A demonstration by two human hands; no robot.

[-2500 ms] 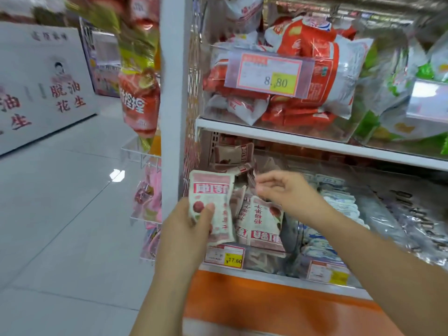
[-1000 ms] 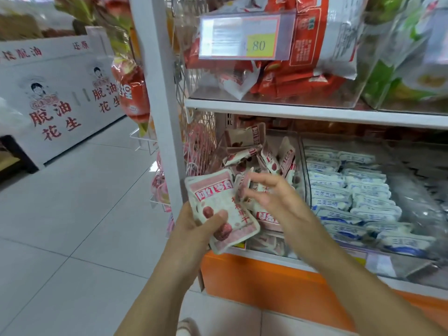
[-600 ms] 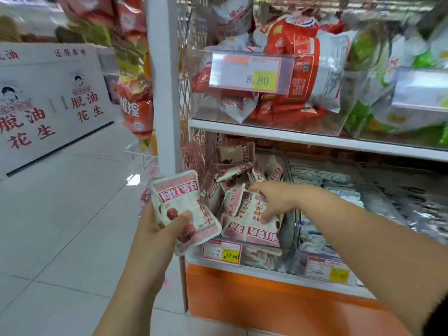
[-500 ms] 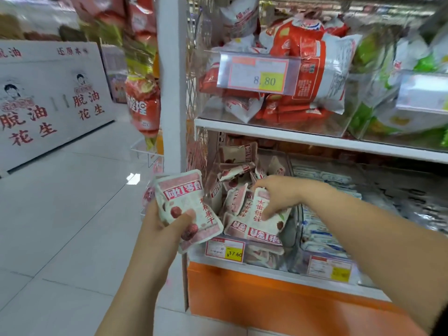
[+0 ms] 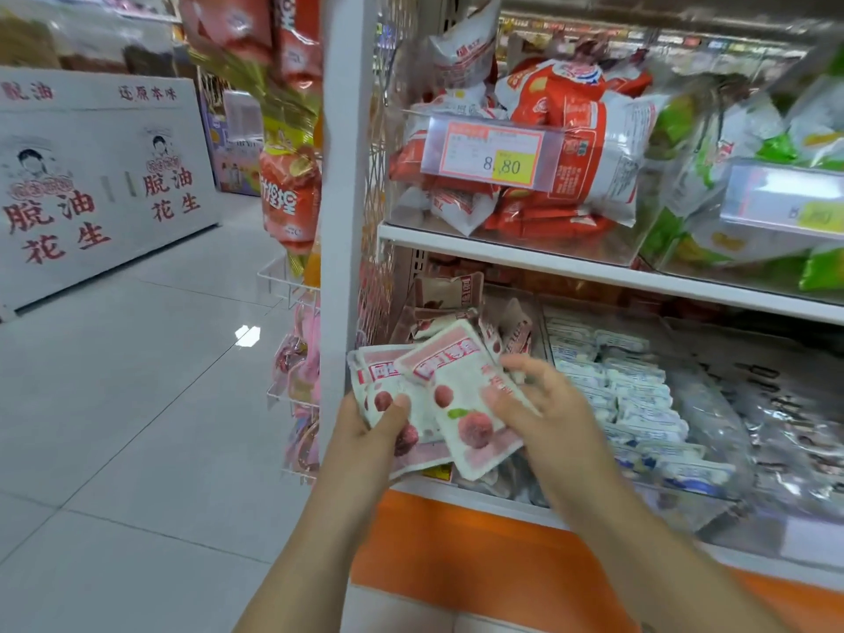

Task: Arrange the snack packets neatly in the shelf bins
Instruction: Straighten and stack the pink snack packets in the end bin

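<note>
Beyond both grips stands the bin (image 5: 540,319). The front packet (image 5: 461,404), pinched by your right hand (image 5: 548,418), slants label-end up-left, overlapping the rear packet (image 5: 383,381), near upright, clamped under your left hand (image 5: 365,440) thumb.

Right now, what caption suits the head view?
Left hand and right hand hold pink snack packets before the shelf bin.

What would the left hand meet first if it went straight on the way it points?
Probably the heap of pink packets in the lower bin, beyond the packets the left hand grips; depth is unclear.
</note>
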